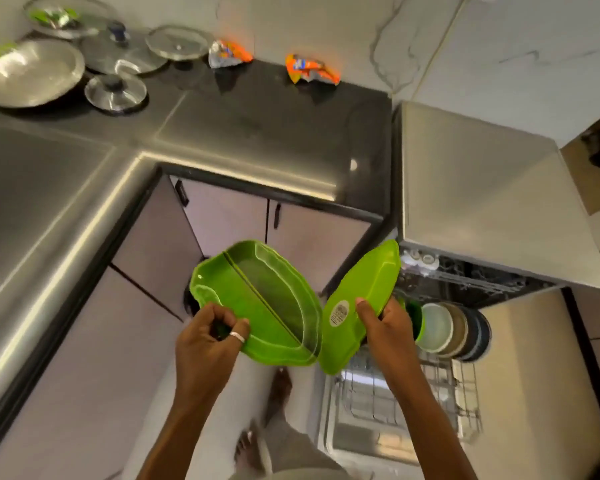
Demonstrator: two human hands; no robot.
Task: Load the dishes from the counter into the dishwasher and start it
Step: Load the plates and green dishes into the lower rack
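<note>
Gripping a green plate (267, 299) by its lower rim, the left hand (210, 332) curls its fingers round the edge, a pale ring (238, 337) showing on one digit. The right hand (383, 323) pinches a second green plate (361, 289) at its side, thumb on the underside, which faces up and carries a round sticker (339, 313). Both plates are tilted and nearly touch above the floor, just left of the open dishwasher (482, 195). Its lower rack (395, 403) is pulled out, with a row of bowls (454, 330) standing on edge. Behind, on the dark counter (257, 126), sit a steel bowl (28, 72), several lids (116, 91) and two orange wrappers (310, 69).
</note>
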